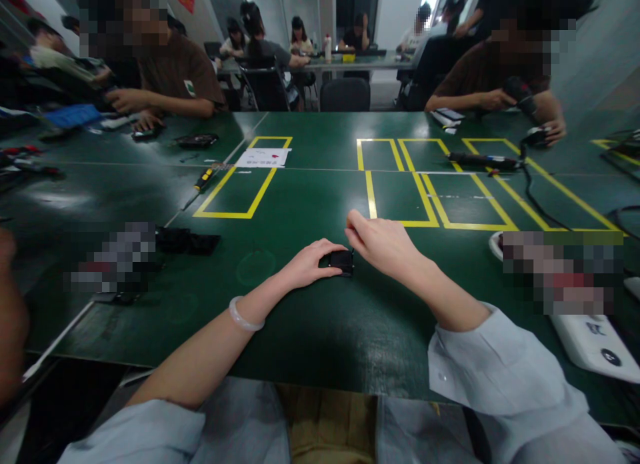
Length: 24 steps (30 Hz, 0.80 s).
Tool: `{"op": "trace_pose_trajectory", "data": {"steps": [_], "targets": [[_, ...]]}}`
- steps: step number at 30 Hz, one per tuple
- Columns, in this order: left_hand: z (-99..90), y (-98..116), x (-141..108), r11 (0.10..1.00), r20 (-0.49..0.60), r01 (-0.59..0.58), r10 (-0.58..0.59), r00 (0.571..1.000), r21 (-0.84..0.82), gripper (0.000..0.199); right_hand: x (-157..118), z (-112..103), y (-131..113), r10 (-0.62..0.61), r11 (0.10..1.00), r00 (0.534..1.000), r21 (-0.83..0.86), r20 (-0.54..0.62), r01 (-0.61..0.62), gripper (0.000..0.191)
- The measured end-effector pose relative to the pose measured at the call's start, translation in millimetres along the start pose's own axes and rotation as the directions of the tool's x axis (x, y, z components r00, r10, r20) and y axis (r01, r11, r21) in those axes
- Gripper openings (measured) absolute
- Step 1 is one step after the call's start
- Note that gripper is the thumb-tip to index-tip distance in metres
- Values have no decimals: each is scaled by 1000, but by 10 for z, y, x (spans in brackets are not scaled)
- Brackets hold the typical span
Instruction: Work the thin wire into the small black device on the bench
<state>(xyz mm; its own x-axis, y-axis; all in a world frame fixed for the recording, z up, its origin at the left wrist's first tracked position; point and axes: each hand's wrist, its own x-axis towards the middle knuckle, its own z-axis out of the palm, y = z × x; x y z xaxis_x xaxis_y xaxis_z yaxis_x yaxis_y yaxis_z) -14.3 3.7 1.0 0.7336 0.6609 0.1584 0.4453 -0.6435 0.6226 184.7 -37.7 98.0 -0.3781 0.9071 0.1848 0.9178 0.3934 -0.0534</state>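
Observation:
On the green table (310,331) lies a small black box-shaped object (342,261), its exact kind unclear. My left hand (313,263), with a pale bangle on the wrist, grips it between thumb and fingers from the left side. My right hand (383,241) is just right of it, raised a little, with its fingers curled together. Whatever those fingers may hold is hidden. A thin dark bit shows at the object's right edge, close to my right fingertips.
Yellow tape rectangles (403,223) mark the far tabletop. A yellow-and-black screwdriver (204,179) lies near a paper sheet (263,158). Black parts (187,241) are at left, a white device (595,347) at right. Across the table, a person's hand holds a dark hand tool (520,94) with a cable.

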Motion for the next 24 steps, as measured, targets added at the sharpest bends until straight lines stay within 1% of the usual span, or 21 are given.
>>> {"op": "trace_pose_trajectory", "data": {"steps": [5, 8, 12, 17, 21, 24], "targets": [[10, -10, 1, 1000, -4, 6, -6, 1000, -13, 45, 8, -15, -4, 17, 999, 999, -35, 31, -16, 37], [3, -2, -2, 1000, 5, 1, -1, 1000, -8, 44, 19, -14, 0, 42, 996, 997, -78, 59, -37, 36], [-3, 3, -4, 1000, 1, -4, 4, 1000, -6, 43, 26, -2, 3, 45, 997, 998, -70, 50, -41, 30], [8, -18, -5, 1000, -7, 2, -2, 1000, -5, 43, 12, 10, 1, 21, 999, 1000, -36, 16, -21, 28], [12, -30, -4, 1000, -6, 1, -1, 1000, -1, 43, 7, 2, -2, 8, 999, 1000, -33, 16, -7, 32], [9, -17, -4, 1000, -3, 7, -7, 1000, 2, 44, 15, -12, -6, 24, 998, 999, -59, 38, -22, 36]]}}
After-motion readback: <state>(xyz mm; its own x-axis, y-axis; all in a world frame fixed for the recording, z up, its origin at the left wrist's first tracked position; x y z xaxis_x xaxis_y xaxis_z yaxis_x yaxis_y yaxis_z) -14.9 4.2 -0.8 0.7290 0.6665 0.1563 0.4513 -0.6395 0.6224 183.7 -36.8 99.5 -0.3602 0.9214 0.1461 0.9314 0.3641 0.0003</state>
